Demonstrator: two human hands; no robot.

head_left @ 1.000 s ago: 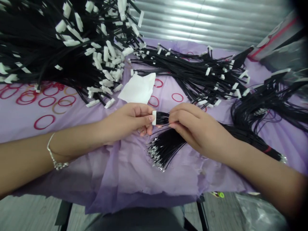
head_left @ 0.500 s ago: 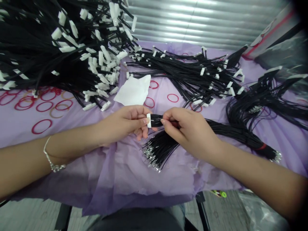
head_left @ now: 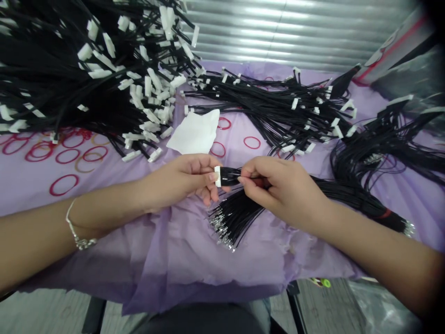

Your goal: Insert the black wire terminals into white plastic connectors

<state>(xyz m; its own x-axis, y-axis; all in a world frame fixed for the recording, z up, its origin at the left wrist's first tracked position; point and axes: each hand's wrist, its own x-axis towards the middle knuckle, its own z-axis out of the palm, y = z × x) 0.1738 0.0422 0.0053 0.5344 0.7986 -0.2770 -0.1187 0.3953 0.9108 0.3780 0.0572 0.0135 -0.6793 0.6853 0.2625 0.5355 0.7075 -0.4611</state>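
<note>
Between thumb and fingers, my left hand (head_left: 196, 178) grips a white connector housing (head_left: 218, 176). Black wires (head_left: 229, 176) run from its right side towards my right hand (head_left: 274, 185), whose thumb and forefinger are pinched on a wire close to the housing. How far each wire sits in the housing is too small to tell. Just below my hands, a bundle of black wires (head_left: 239, 208) lies fanned out with bare metal terminals (head_left: 222, 232) at its near end. That bundle stretches right under my right hand to a red band (head_left: 384, 213).
A large heap of black cables with white connectors (head_left: 86, 69) fills the back left. More such cables (head_left: 257, 99) lie at the back. Red rubber bands (head_left: 64, 184) and a white paper scrap (head_left: 194, 132) rest on the purple cloth (head_left: 194, 260). Blinds (head_left: 295, 32) stand behind.
My right hand has drawn slightly right of the housing, with a little more wire showing between the hands. My left hand keeps its grip. The whole view has shifted slightly.
</note>
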